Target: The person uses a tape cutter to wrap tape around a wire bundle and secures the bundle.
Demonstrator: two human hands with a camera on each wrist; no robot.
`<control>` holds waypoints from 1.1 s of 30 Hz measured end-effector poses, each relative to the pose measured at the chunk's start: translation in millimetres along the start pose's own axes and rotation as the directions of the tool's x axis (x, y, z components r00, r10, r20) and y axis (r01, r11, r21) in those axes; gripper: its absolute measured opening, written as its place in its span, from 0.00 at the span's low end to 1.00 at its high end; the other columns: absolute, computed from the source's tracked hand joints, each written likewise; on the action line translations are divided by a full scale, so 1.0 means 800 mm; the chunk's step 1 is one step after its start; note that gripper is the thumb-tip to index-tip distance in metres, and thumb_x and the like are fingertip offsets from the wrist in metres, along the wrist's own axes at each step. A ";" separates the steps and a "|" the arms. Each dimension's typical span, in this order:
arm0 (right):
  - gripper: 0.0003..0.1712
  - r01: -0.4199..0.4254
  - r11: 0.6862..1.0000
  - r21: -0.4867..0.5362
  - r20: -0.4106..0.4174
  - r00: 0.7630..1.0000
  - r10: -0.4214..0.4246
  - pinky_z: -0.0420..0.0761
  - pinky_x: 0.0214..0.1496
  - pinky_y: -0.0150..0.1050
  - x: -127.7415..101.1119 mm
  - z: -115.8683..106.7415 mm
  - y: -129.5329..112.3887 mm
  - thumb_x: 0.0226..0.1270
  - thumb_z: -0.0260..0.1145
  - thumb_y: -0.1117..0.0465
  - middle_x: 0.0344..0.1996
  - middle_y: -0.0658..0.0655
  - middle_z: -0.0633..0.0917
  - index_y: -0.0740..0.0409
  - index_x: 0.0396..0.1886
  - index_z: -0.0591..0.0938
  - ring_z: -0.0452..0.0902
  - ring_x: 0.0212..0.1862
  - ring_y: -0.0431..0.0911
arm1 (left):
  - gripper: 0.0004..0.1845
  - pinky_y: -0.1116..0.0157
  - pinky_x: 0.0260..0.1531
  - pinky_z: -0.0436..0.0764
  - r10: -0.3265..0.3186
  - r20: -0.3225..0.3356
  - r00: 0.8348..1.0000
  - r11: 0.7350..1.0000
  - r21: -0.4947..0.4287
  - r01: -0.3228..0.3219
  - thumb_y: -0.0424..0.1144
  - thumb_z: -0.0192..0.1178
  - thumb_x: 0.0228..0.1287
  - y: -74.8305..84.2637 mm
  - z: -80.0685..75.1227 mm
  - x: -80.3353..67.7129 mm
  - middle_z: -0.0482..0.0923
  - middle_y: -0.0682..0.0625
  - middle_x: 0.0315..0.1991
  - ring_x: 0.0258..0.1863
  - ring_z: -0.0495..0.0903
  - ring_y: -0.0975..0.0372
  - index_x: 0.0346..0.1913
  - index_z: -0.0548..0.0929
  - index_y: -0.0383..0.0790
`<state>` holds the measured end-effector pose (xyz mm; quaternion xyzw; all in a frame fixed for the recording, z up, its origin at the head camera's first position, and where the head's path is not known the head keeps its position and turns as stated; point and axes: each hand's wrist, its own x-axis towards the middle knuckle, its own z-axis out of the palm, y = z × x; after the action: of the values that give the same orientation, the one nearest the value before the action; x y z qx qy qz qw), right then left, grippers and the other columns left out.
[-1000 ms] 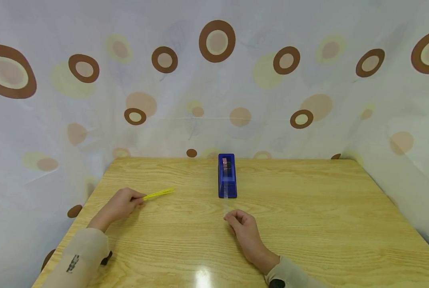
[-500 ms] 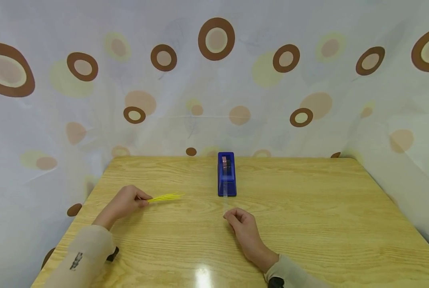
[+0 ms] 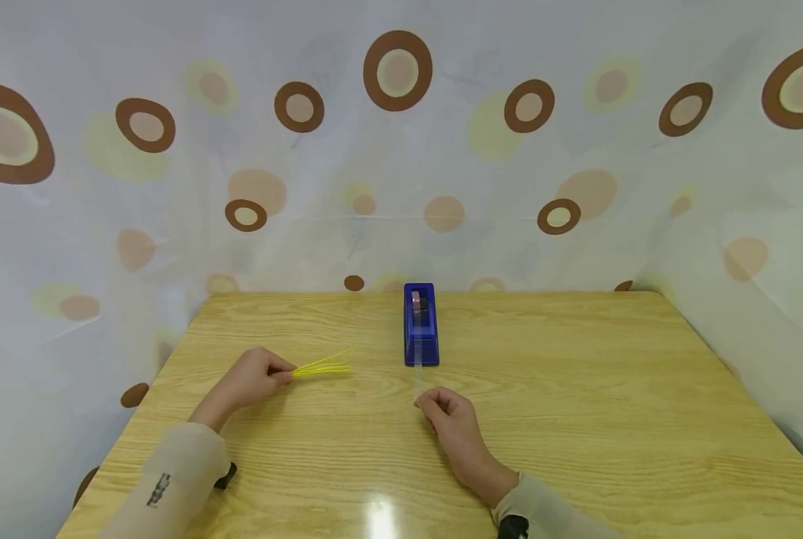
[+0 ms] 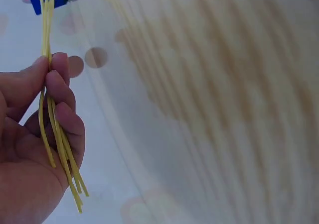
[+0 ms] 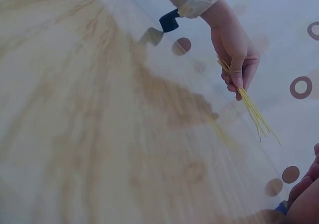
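In the head view, the left hand [image 3: 253, 379] pinches a thin bundle of bright yellow, wire-like strands [image 3: 323, 369] whose long axis runs sideways, free ends fanned rightward. The right hand [image 3: 460, 434] pinches, between thumb and forefinger, the end of a clear strip of adhesive tape [image 3: 418, 380], which stretches forward from those fingertips to a blue tape dispenser [image 3: 430, 350] on the wooden table [image 3: 576, 389]. So the tape lies roughly crosswise to the bundle, right of and apart from its tips; the right hand is nearer the dispenser. The left wrist view shows the strands gripped mid-length, tails lying along the palm; at least four, overlap hiding the exact number. The right wrist view shows the same left-hand grip, with the right hand cropped, its fingers' state unreadable there. Count: one bundle, one strip, one dispenser.
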<state>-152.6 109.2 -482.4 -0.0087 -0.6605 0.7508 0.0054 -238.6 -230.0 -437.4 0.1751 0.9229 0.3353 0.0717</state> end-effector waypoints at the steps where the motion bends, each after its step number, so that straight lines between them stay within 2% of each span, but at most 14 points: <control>1: 0.09 0.002 1.000 -0.002 0.001 1.000 -0.002 0.67 0.28 0.31 0.000 0.000 0.000 0.69 0.64 0.67 0.19 0.55 0.71 0.72 0.34 0.81 0.64 0.23 0.42 | 0.10 0.61 0.35 0.81 0.008 0.003 1.000 1.000 0.006 -0.008 0.30 0.62 0.67 0.000 0.001 0.000 0.86 0.44 0.40 0.37 0.83 0.58 0.47 0.88 0.30; 5: 0.10 0.010 1.000 -0.010 0.000 1.000 -0.010 0.67 0.28 0.31 0.000 0.000 0.000 0.69 0.64 0.67 0.18 0.54 0.71 0.73 0.34 0.81 0.64 0.23 0.42 | 0.11 0.58 0.42 0.82 0.045 0.032 0.998 0.999 -0.009 -0.045 0.28 0.61 0.67 0.002 0.004 0.000 0.86 0.41 0.44 0.44 0.84 0.52 0.49 0.86 0.30; 8: 0.10 0.010 1.000 -0.014 -0.004 1.000 -0.011 0.66 0.28 0.31 0.000 0.000 0.000 0.69 0.64 0.67 0.19 0.54 0.71 0.74 0.34 0.81 0.64 0.23 0.41 | 0.12 0.58 0.43 0.83 0.060 0.069 0.996 0.997 -0.046 -0.057 0.24 0.60 0.66 0.004 0.004 0.001 0.85 0.40 0.45 0.45 0.84 0.51 0.50 0.85 0.28; 16: 0.09 0.006 1.000 -0.018 -0.007 1.000 -0.007 0.66 0.28 0.31 0.001 0.001 0.001 0.69 0.64 0.68 0.18 0.54 0.71 0.73 0.33 0.81 0.64 0.23 0.41 | 0.14 0.63 0.39 0.82 0.051 0.101 0.994 0.996 -0.077 -0.043 0.18 0.57 0.64 0.010 0.005 0.007 0.86 0.43 0.41 0.41 0.84 0.57 0.50 0.85 0.27; 21: 0.09 0.006 1.000 -0.014 0.001 1.000 -0.006 0.67 0.28 0.31 0.001 0.000 0.001 0.69 0.64 0.68 0.18 0.54 0.71 0.73 0.33 0.81 0.64 0.22 0.41 | 0.15 0.64 0.36 0.82 0.053 0.119 0.991 0.995 -0.090 -0.042 0.16 0.56 0.63 0.012 0.005 0.010 0.86 0.43 0.39 0.39 0.84 0.57 0.50 0.84 0.25; 23: 0.09 0.006 1.000 -0.012 0.002 1.000 -0.006 0.67 0.28 0.31 0.002 0.000 0.000 0.70 0.63 0.68 0.18 0.54 0.71 0.73 0.33 0.81 0.64 0.22 0.41 | 0.15 0.65 0.34 0.81 0.050 0.117 0.992 0.995 -0.090 -0.040 0.16 0.56 0.63 0.015 0.004 0.010 0.86 0.43 0.38 0.38 0.84 0.57 0.50 0.84 0.25; 28: 0.09 -0.009 1.000 -0.016 0.000 1.000 0.009 0.67 0.28 0.31 0.001 0.000 -0.001 0.70 0.64 0.67 0.18 0.54 0.71 0.73 0.34 0.81 0.64 0.23 0.41 | 0.15 0.68 0.25 0.73 0.057 0.068 0.996 0.998 -0.006 -0.057 0.17 0.59 0.61 0.021 0.006 0.011 0.86 0.41 0.39 0.30 0.79 0.61 0.48 0.87 0.28; 30: 0.09 -0.014 1.000 -0.015 -0.001 1.000 0.014 0.67 0.28 0.31 0.000 0.000 -0.001 0.70 0.64 0.67 0.18 0.54 0.71 0.72 0.34 0.81 0.64 0.23 0.41 | 0.14 0.68 0.23 0.70 0.056 0.038 0.998 0.998 0.034 -0.057 0.18 0.60 0.59 0.023 0.008 0.012 0.86 0.41 0.39 0.27 0.76 0.62 0.46 0.88 0.30; 33: 0.08 -0.018 1.000 -0.010 -0.004 1.000 0.018 0.67 0.28 0.30 -0.001 0.001 -0.002 0.69 0.64 0.67 0.20 0.55 0.73 0.71 0.33 0.81 0.65 0.23 0.40 | 0.13 0.66 0.26 0.73 0.044 0.010 0.999 0.997 0.066 -0.045 0.19 0.62 0.58 0.025 0.010 0.012 0.86 0.41 0.39 0.29 0.78 0.62 0.44 0.89 0.31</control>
<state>-151.9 108.8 -480.8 -0.0160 -0.6643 0.7473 -0.0002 -240.0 -207.7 -431.0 0.1992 0.9291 0.3054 0.0622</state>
